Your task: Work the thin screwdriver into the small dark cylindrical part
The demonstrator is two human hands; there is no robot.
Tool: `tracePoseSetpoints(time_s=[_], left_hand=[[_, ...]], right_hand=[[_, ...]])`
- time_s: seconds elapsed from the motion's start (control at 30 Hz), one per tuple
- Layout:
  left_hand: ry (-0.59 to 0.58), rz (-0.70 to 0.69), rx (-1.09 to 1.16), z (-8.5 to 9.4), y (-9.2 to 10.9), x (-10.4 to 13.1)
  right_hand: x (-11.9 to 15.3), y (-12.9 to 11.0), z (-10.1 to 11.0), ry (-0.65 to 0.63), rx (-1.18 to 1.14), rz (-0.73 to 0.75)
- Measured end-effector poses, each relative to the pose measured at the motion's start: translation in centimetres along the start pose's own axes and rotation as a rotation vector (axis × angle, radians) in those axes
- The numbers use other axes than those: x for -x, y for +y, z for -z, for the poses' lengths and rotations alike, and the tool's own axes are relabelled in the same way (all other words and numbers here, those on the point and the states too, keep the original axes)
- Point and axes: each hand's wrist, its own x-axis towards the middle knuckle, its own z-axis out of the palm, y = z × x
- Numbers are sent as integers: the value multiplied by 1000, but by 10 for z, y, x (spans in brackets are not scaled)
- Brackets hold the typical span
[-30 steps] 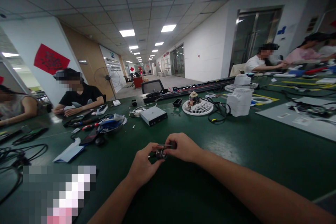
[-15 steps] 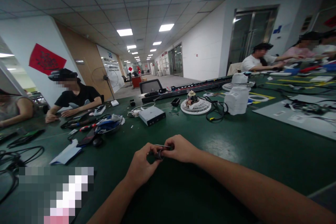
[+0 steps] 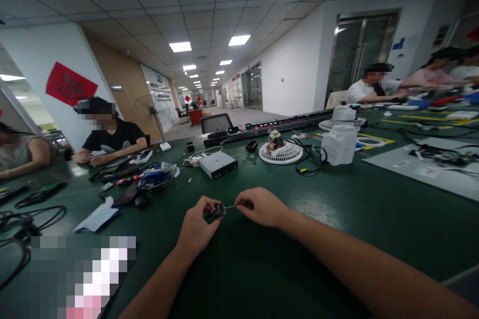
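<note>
A small black box [image 3: 251,146], open-topped, stands toward the far edge of the bench [image 3: 318,269]; what is in it, if anything, is too dark to tell. Toward the left edge, a shallow rounded dish [image 3: 164,185] holds a heap of blue and white material [image 3: 157,173].

The left hand [image 3: 194,224] pinches one dark cylindrical part [image 3: 216,211] between thumb and fingers, above the bench's middle, closer to the near edge than the far one. Its long axis lies nearly level, running left to right, with the hollow, bright-rimmed end facing the right hand [image 3: 264,207]. That hand, fingers drawn together, grips one thin metal-shafted tool [image 3: 231,207] whose shaft points left at the rim; whether the tip touches cannot be told.

Beyond the hands lies one optical drive [image 3: 218,164]. To its right, toward the far edge, sit one white fan grille [image 3: 281,153] with an exposed motor [image 3: 276,142] on it, a black cable [image 3: 312,157] and one white housing [image 3: 339,144]. Nearer the left edge are one light-blue folded sheet [image 3: 97,215] and one black mouse [image 3: 141,201].
</note>
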Motion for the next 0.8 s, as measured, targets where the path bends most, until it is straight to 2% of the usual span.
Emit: tracePoseSetpoints(time_s=[0.2,0.3,0.37,0.47,0.6,0.73,0.8], left_hand=[[-61,1,-13,-5,-4,2],[-71,1,-19,-6,-5,2],[-82,-10,-23,-5,-5,2],[-90,-7,-42,-4,-4,2],[-107,7,-55,-3,-3,2],[-129,-21,-51,-4,-4,3],[-120,-25,-60,-4,-4,3]], right_hand=[[0,-1,-2,-11,160,54],[1,-1,-2,-91,80,66],[1,0,-2,-93,44,38],[1,0,-3,-49,115,-23],[0,0,-4,-122,46,-24],[1,1,-4,-69,63,-90],[1,1,-4,-95,56,-84]])
